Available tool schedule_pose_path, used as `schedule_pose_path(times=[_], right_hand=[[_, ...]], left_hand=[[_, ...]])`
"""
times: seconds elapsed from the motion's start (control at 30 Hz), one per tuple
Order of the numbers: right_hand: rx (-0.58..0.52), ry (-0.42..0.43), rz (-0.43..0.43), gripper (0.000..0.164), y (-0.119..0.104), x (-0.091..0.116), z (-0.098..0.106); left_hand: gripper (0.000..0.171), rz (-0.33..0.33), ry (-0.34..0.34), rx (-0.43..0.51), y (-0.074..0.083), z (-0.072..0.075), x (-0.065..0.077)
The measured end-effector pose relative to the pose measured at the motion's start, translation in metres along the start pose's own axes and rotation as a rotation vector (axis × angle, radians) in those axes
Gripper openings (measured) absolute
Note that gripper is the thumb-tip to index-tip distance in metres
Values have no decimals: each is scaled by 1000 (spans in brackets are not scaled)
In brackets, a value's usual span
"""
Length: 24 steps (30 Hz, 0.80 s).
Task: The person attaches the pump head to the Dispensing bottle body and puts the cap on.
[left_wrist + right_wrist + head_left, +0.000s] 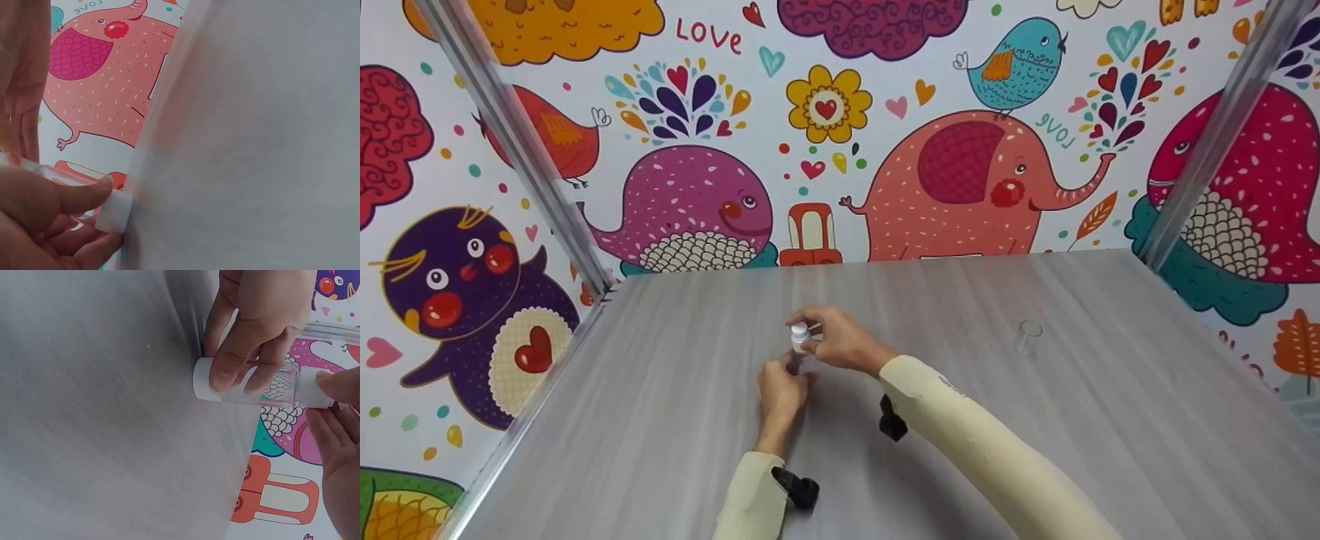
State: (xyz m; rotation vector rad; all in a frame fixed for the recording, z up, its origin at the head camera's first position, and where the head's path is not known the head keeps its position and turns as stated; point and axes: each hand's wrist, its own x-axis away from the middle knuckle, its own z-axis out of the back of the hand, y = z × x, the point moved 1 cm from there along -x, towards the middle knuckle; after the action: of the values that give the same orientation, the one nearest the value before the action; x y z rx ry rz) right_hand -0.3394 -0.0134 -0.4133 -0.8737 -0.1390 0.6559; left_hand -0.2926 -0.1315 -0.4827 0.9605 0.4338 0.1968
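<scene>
Pinching vial (799,341) — fingers (225,377) curled.

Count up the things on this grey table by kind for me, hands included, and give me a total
Hands: 2, the left hand and the right hand, both holding the vial.
Clear vial with white caps: 1, held upright between the hands.
Small clear glass cup: 1, standing apart to the right on the table.
Total: 4
</scene>
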Motion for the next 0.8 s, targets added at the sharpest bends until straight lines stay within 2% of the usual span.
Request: schedule_pose_path(times=[0.8], right_hand=[[227, 50, 81, 30, -2, -5, 0]], left_hand=[[12, 3, 14, 7, 1, -1, 1]])
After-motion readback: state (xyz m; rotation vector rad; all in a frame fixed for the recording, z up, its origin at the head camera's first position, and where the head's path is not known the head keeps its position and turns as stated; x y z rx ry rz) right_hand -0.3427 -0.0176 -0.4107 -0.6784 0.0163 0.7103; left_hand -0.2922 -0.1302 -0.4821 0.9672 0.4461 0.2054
